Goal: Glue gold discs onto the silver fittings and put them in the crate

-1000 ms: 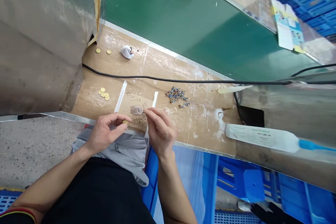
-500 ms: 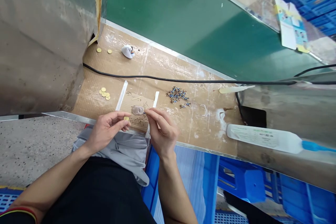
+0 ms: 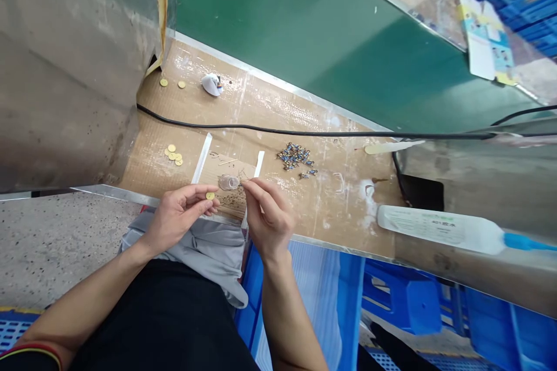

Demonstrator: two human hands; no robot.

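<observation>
My left hand [image 3: 178, 214] pinches a small gold disc [image 3: 210, 196] between thumb and fingertips, just above the bench's front edge. My right hand [image 3: 268, 214] holds a thin pin-like tool [image 3: 244, 181] in its fingertips, its tip at a small clear plastic dish [image 3: 228, 182]. The dish rests on a brown cardboard sheet [image 3: 331, 197], and what it contains is too small to tell. Left of my hands lies a small heap of gold discs [image 3: 173, 155]. Right of them lie several blue-and-gold charms [image 3: 292, 156].
Two loose gold discs [image 3: 173, 148] and a white figurine [image 3: 212, 84] lie further back, with a black cable [image 3: 278, 130] across the sheet. A green conveyor belt [image 3: 304, 29] runs behind, a white glue bottle [image 3: 439, 229] lies right, and a blue stool [image 3: 404, 295] stands below.
My left hand has raised the gold disc slightly and turned it more face-up. My right hand stays at the dish, and the whole view has shifted a little.
</observation>
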